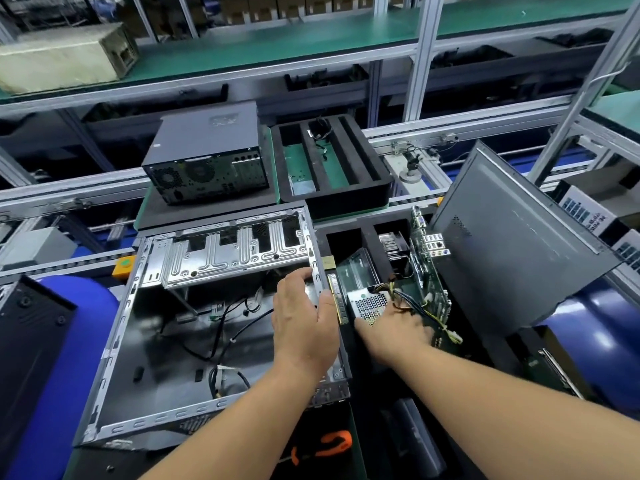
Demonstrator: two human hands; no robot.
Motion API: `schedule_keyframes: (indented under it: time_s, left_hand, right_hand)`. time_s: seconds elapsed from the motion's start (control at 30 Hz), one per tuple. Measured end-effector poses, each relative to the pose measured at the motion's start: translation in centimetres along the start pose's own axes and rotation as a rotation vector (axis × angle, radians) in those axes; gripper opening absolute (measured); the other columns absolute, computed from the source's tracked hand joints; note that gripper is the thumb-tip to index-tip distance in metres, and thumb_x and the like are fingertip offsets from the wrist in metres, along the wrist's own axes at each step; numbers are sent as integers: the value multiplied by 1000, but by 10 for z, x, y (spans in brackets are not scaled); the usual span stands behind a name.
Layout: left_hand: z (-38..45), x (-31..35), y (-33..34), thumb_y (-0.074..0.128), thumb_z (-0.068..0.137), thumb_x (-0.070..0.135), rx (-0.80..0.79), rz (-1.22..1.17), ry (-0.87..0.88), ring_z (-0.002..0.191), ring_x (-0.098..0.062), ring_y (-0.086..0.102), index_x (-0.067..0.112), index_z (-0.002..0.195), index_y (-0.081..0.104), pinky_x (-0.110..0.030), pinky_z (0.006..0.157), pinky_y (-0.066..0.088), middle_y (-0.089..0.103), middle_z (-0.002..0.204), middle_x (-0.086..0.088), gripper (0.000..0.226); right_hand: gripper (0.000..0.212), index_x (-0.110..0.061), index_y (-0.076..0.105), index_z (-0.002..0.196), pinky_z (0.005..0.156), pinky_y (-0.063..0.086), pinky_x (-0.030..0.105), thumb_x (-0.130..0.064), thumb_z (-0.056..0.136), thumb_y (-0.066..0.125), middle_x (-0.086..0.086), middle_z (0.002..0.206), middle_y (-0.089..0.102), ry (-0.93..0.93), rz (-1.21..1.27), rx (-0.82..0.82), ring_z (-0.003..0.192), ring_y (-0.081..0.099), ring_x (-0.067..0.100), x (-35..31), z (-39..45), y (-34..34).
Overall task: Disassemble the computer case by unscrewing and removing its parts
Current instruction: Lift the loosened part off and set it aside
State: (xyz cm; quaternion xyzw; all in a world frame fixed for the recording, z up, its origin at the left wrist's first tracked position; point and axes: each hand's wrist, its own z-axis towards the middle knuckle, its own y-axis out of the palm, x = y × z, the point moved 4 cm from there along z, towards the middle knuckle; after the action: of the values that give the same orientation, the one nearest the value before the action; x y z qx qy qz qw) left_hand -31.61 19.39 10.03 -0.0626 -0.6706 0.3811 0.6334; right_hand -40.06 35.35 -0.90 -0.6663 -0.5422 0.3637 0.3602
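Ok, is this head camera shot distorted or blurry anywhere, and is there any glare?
Head view: wide-angle bending shows in the aluminium frame posts and conveyor rails; the left hand and right hand are slightly soft, as is the far shelf; light glares mildly off the drive cage in the open computer case; the lower right corner is dark.

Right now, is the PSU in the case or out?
Out. The PSU sits in the foam tray beside the case, under the right hand; the left hand grips the case wall.
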Motion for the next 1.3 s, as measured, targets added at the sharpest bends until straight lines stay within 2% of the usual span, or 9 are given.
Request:
schedule_keyframes:
  time_s: [0.33,0.4,0.47,0.53,0.63,0.77,0.9,1.1,1.3]
  left_hand:
    - [1,-2,3,40,96,46,-7,-25,0,122,-4,39,33,141,41,-35,110,34,41,128,19,47]
    - [1,-3,2,41,96,46,-5,-25,2,123,-5,39,33,141,41,-37,112,35,41,129,18,47]
    - [0,-2,2,42,96,46,-5,-25,2,123,-6,40,32,141,41,-41,113,37,42,129,18,46]
    - [0,-2,2,41,95,47,-6,-24,4,124,-7,41,32,140,42,-44,113,38,43,129,17,47]
    - [0,-1,2,41,95,49,-5,-28,4,125,-10,44,32,139,42,-48,113,40,44,130,15,47]
    - [0,0,2,41,95,49,0,-24,3,125,-13,45,31,139,43,-51,114,40,47,131,12,47]
    - [0,-2,1,41,95,49,6,-18,1,123,-12,44,31,139,43,-49,113,39,45,129,13,48]
    - [1,-4,2,42,96,48,14,-12,-5,116,-7,41,32,136,43,-45,110,39,43,125,16,43]
    - [0,-4,2,43,97,46,4,-10,-13,120,-9,41,35,135,41,-44,110,39,41,126,17,40]
  right_hand:
    - [95,-23,-15,161,116,-6,68,-52,91,43,6,168,-15,-223,-63,112,152,-23,35,23,-88,-2]
    - [80,-30,10,161,115,17,59,-51,91,42,3,164,15,-309,-112,133,153,10,28,27,-106,-18]
    - [46,-33,61,125,92,41,44,-48,88,39,-7,123,62,-493,-39,291,121,54,23,27,-116,-46]
    - [27,-25,72,92,76,46,38,-38,85,49,-6,88,68,-612,173,533,89,61,23,27,-113,-89]
    - [13,-22,72,91,74,50,36,-24,87,60,-1,87,68,-580,389,782,83,57,23,31,-77,-158]
    - [53,-21,49,136,96,50,47,-44,90,64,12,129,55,-256,196,441,118,53,36,28,0,-180]
    - [104,-18,12,159,94,51,46,-52,83,75,21,149,37,-85,246,177,122,53,42,29,37,-164]
    - [63,-15,50,143,81,54,34,-24,84,74,12,122,64,-137,346,130,94,62,28,47,58,-162]
    - [40,-17,63,108,45,50,29,0,74,74,12,88,65,-46,629,75,62,60,27,83,73,-167]
